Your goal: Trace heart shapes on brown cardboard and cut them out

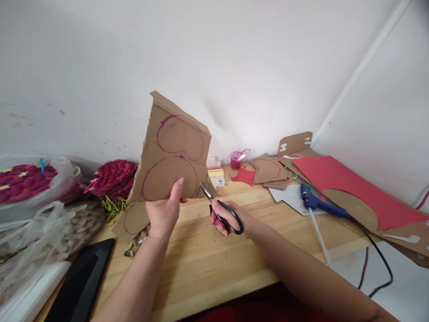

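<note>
A brown cardboard sheet (172, 147) with two rounded, heart-like outlines in purple-red stands raised over the wooden table. My left hand (166, 210) grips its lower edge, thumb on the drawn face, the other fingers mostly hidden behind. In my right hand (228, 217) are black-handled scissors (237, 223), the fingers wrapped round the loops. Their metal blades point up and left and meet the sheet's lower right edge. Beneath my left wrist lies another piece of cardboard (134, 219) with a drawn outline.
Purple braided pieces (115, 179), plastic bags (43, 228) and a black tablet-like object (82, 281) lie left. A cup of purple paint (236, 159) and cardboard cutouts (267, 170) stand near the wall. Right are a blue glue gun (323, 203) with its cord and red card (358, 188).
</note>
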Motion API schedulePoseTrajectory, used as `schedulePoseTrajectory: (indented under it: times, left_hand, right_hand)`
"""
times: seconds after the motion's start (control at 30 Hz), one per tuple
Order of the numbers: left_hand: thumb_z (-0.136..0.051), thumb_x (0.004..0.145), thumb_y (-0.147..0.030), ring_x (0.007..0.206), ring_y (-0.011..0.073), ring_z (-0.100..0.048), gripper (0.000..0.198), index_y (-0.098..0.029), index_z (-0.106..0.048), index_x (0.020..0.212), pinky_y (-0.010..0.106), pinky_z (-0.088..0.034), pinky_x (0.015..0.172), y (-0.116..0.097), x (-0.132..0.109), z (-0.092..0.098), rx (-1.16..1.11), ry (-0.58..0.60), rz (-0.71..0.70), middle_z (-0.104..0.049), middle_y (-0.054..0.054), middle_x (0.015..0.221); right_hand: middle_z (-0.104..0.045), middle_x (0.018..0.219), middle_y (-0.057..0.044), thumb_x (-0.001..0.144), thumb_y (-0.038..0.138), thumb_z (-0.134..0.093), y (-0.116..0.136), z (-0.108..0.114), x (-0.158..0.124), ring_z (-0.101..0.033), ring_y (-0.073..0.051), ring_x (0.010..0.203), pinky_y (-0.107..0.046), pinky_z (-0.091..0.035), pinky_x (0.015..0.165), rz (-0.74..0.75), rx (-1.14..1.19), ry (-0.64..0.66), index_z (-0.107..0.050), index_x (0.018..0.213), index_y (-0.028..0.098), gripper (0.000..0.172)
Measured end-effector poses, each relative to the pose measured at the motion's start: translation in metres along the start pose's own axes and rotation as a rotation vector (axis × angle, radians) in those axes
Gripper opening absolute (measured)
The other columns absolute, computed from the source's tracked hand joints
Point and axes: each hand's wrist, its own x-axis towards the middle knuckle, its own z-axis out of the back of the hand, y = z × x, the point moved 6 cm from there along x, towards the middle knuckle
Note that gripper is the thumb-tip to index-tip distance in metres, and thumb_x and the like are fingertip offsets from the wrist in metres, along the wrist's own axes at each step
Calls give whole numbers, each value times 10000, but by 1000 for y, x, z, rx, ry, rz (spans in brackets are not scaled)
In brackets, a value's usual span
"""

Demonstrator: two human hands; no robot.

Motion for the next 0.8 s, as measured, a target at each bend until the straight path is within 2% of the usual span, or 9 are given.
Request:
schedulePoseTrajectory:
  times: [0.1,0.2,0.33,0.47,0.63,0.8]
  left_hand:
    - [-862,733,-491,600,126,-620,432,-131,-747,942,224,-565,437,12,-1,-4,-138,48,135,-722,61,891]
    - [-895,694,-464,727,145,-659,536,-177,-727,1114,229,-605,518,24,-8,-17,-299,178,296,-722,60,1035]
    - [-903,696,-434,923,197,-703,622,-222,-684,1239,249,-645,597,27,-15,-26,-329,234,416,-703,81,1219]
    - [-903,711,-411,1062,260,-715,659,-249,-654,1300,334,-686,680,27,-17,-28,-347,225,445,-684,93,1326]
    - [-886,751,-369,1236,318,-659,652,-272,-639,1347,410,-684,802,28,-17,-30,-396,267,389,-631,106,1441]
    - [-890,735,-359,1233,337,-661,658,-261,-651,1340,440,-676,827,26,-20,-32,-389,289,406,-631,121,1444]
  right_hand:
    - [-472,493,51,778,943,-501,-1,-1,1,-418,-74,373,-222,-351,390,3,6,-3,-565,688,169,782]
    - [-469,489,52,763,956,-497,0,-5,-1,-420,-77,374,-224,-349,393,-14,10,4,-553,684,176,786]
    - [-471,494,54,756,961,-495,4,-6,-4,-416,-74,385,-221,-344,407,-18,-12,-7,-555,695,179,787]
    - [-471,503,54,751,977,-468,0,-5,-2,-424,-75,390,-222,-332,413,-46,12,-13,-548,698,182,801]
    - [-506,516,31,781,973,-421,-10,-7,2,-489,-105,418,-216,-270,390,-116,56,31,-570,733,189,800]
    - [-484,526,41,758,968,-474,2,-5,-3,-449,-95,418,-238,-335,416,-66,26,-20,-556,699,198,777]
